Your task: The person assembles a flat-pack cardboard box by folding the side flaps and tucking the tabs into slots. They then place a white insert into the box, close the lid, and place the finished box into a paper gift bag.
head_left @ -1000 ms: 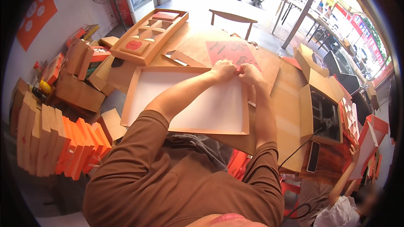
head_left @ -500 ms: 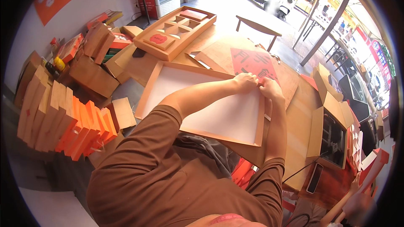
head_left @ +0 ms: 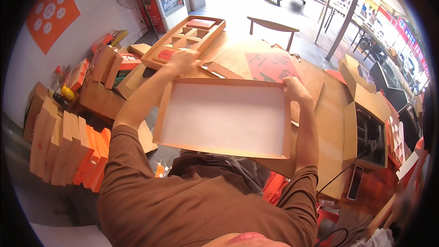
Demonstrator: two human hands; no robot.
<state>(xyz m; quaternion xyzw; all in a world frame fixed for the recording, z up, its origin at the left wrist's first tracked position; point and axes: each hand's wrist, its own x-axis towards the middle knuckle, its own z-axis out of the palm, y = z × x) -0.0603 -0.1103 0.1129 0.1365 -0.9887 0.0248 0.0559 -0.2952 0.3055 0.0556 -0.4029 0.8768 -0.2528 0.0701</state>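
A shallow brown cardboard box tray (head_left: 224, 114) with a white inside lies open side up before me, at the table's near edge. My right hand (head_left: 296, 90) is closed on its far right corner, with the fingers bent over the rim. Just beyond the tray's far left corner is my left hand (head_left: 182, 62), raised and blurred; its fingers cannot be made out. Close behind that hand stands a divided cardboard box (head_left: 190, 41) with several compartments and red-labelled pieces. A red printed sheet (head_left: 272, 66) lies on flat cardboard beyond the tray.
Stacks of flat brown and orange boxes (head_left: 64, 142) stand at the left. On the right are an open carton (head_left: 350, 128) with dark contents, a phone (head_left: 355, 182) and a cable. A chair (head_left: 273, 24) stands past the table. Another person's arm shows at the lower right.
My left hand has moved left from beside my right hand at the tray's far right corner to past its far left corner. My right hand stays at the corner.
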